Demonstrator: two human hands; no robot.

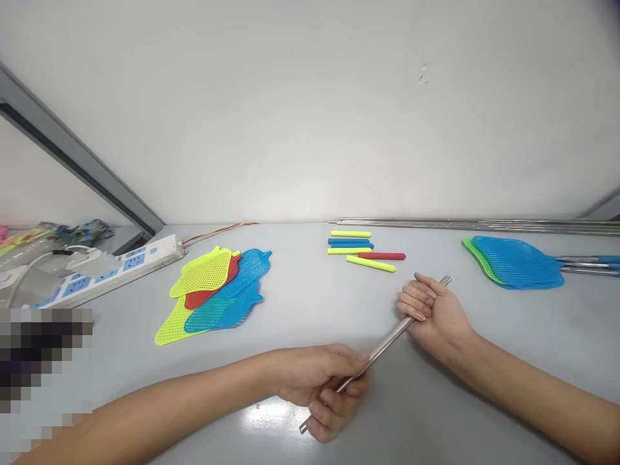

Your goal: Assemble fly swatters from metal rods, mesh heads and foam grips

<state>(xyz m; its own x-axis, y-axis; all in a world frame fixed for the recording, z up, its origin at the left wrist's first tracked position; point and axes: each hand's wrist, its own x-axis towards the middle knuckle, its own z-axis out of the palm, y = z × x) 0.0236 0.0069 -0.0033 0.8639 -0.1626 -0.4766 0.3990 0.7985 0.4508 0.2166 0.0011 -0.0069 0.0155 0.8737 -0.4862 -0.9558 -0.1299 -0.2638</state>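
A slim silvery metal tube (386,343) slants across the front of the table, held between both hands. Its lower left end pokes out below my left hand (339,391), whose thumb and fingers are closed around it. Farther up, my right hand (431,313) is wrapped round the tube near its upper right end. Beyond the hands lie several coloured plastic handles (371,265) in yellow, blue and red. To the left is a loose pile of perforated fly swatter heads (220,290) in yellow, red and blue.
Fly swatters with blue and green heads (516,263) and metal shafts lie at the right. Long thin metal rods (475,225) run along the wall. A white power strip (116,271) with cables lies at the left, beside a grey metal frame post (82,155).
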